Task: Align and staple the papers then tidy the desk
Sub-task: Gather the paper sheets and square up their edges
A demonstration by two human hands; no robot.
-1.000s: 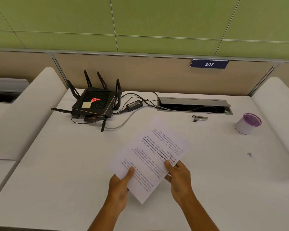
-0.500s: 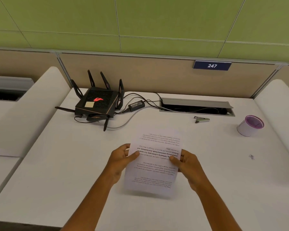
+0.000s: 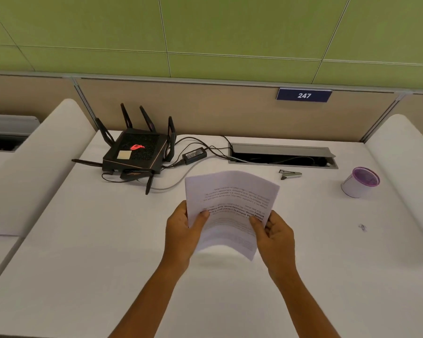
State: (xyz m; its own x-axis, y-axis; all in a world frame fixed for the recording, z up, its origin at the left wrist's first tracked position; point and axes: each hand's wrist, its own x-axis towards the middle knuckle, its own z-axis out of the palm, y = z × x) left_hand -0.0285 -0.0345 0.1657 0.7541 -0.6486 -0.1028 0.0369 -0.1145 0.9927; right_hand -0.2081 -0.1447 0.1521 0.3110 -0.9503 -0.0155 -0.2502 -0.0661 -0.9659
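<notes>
Both hands, left and right, pinch the papers by their side edges above the tabletop; the stapler lies beyond.

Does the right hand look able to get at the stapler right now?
Probably yes, once it lets go: the right hand is pinching the papers. The stapler lies beyond it on bare desk, nothing between.

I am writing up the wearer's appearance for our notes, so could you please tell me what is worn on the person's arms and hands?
Nothing is worn that this view shows. The left hand and the right hand are bare, with no gloves, and no rings or watch can be seen. Both forearms are uncovered down to the bottom edge of the picture, so no sleeve comes into view.
</notes>
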